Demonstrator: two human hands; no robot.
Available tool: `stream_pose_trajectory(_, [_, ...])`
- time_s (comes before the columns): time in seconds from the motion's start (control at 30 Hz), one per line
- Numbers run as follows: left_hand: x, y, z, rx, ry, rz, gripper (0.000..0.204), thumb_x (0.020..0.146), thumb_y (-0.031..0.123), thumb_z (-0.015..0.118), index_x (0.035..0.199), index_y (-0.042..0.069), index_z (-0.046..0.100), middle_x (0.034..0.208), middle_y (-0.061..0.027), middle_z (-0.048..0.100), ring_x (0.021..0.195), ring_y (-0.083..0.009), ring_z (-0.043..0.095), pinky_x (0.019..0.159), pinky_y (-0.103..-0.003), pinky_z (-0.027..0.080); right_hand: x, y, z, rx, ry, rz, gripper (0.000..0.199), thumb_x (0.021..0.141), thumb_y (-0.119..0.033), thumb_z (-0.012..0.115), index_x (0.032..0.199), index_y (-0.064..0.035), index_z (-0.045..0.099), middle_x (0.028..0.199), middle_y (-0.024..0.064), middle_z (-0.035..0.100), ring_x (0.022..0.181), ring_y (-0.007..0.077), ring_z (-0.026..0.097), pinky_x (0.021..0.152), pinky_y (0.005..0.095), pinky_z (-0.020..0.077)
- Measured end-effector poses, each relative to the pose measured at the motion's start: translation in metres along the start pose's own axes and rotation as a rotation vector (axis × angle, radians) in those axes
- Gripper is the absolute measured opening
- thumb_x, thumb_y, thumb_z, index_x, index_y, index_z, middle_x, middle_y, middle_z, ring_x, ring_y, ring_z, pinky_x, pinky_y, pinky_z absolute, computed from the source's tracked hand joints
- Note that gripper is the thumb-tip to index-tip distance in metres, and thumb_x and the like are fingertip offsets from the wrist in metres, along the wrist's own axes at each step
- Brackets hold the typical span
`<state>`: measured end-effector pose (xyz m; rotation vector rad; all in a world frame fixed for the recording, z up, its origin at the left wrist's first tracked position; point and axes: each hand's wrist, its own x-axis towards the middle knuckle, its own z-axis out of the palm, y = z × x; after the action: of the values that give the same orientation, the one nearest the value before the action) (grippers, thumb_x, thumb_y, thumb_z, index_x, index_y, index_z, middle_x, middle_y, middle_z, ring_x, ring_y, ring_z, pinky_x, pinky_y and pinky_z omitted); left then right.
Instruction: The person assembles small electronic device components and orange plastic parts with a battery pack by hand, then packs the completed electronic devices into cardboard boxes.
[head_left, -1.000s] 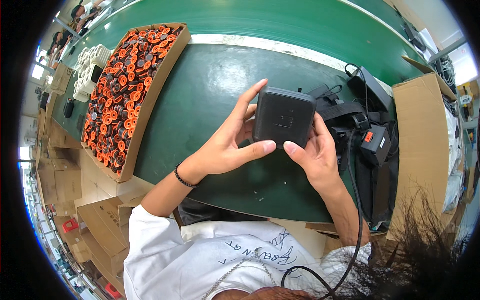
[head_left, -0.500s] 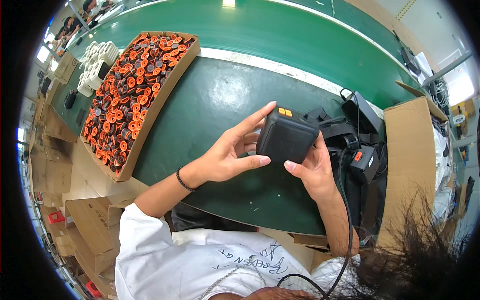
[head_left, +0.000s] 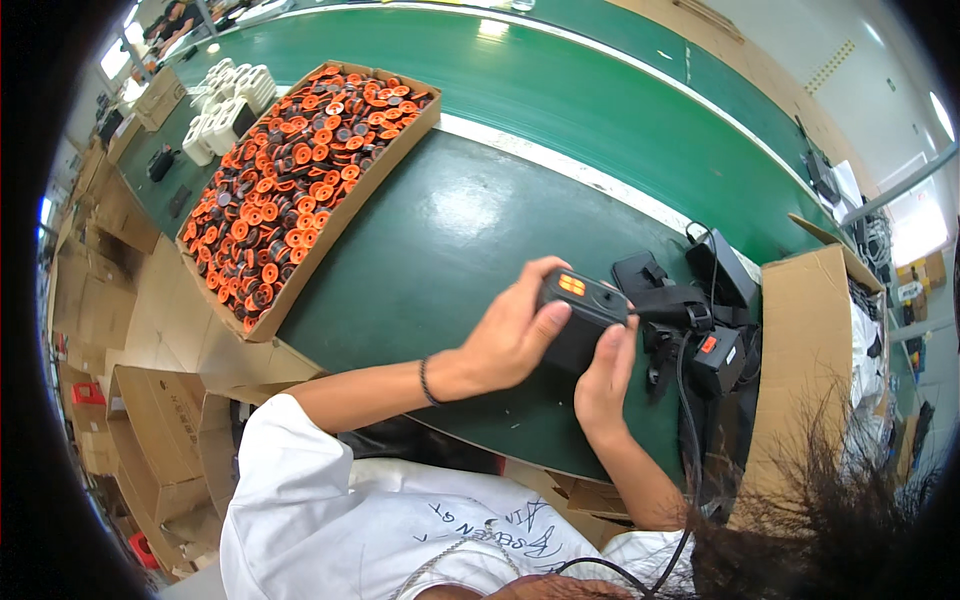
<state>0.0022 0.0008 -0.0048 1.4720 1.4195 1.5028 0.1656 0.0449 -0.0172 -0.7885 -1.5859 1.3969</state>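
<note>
Both hands hold a black box-shaped device (head_left: 580, 332) with rounded edges, above the green table. Its end with two orange-yellow patches is tilted up into view. My left hand (head_left: 505, 345) wraps its left side, thumb on the near face and fingers behind. My right hand (head_left: 603, 385) grips the right side, with its thumb up along the near face and its other fingers mostly hidden. Just beyond my right hand lie black straps (head_left: 675, 305) and a smaller black box (head_left: 717, 362) with an orange patch.
On the left, a shallow cardboard tray (head_left: 352, 208) holds many orange and black round parts (head_left: 290, 190). White moulded pieces (head_left: 228, 112) stand behind it. A tall cardboard carton (head_left: 805, 345) borders the right. A green conveyor belt (head_left: 590, 95) crosses the far side.
The device has come lower and tipped, so its patterned end shows more and its broad face less. Both hands moved with it and shifted their grip. The whole view has shifted slightly.
</note>
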Motion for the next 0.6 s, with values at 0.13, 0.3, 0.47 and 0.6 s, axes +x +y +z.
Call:
stream_pose_trajectory(0.13, [-0.004, -0.002, 0.019, 0.018, 0.049, 0.055, 0.056, 0.102, 0.043, 0.048, 0.136, 0.0, 0.039, 0.108, -0.0246, 0.062, 0.099, -0.0403, 0.063, 0.088, -0.043, 0.049, -0.001, -0.009, 0.006, -0.152, 0.2, -0.058, 0.072, 0.101, -0.063, 0.039, 0.128, 0.0037, 0.046, 0.113, 0.0121, 0.056, 0.102, 0.0193, 0.055, 0.089, 0.0336, 0.0464])
stream_pose_trajectory(0.3, [-0.014, 0.012, 0.025, 0.062, 0.068, 0.019, 0.051, 0.102, 0.035, 0.05, 0.136, 0.0, 0.037, 0.107, -0.0282, 0.061, 0.096, -0.0494, 0.062, 0.08, -0.05, 0.05, -0.004, -0.005, -0.001, -0.164, 0.231, -0.023, 0.068, 0.103, -0.059, 0.034, 0.128, 0.0027, 0.048, 0.114, 0.0138, 0.056, 0.104, 0.0218, 0.055, 0.089, 0.035, 0.0465])
stream_pose_trajectory(0.47, [-0.011, 0.018, 0.0, 0.368, -0.078, 0.132, 0.049, 0.101, 0.034, 0.055, 0.135, 0.001, 0.043, 0.115, -0.026, 0.061, 0.106, -0.0415, 0.061, 0.09, -0.047, 0.05, -0.004, -0.006, -0.007, 0.237, 0.311, 0.247, 0.067, 0.104, -0.056, 0.039, 0.136, 0.0034, 0.046, 0.133, 0.0157, 0.054, 0.12, 0.0239, 0.054, 0.106, 0.0364, 0.0411])
stream_pose_trajectory(0.6, [0.048, -0.004, -0.14, 0.925, 0.275, 0.319, 0.026, 0.092, 0.021, 0.065, 0.115, 0.008, 0.066, 0.105, -0.0122, 0.063, 0.1, -0.0318, 0.06, 0.089, -0.043, 0.05, -0.003, -0.002, -0.015, 0.236, 0.388, 0.248, 0.067, 0.102, -0.058, 0.045, 0.135, 0.0005, 0.047, 0.132, 0.0132, 0.055, 0.122, 0.0224, 0.054, 0.109, 0.0375, 0.0401])
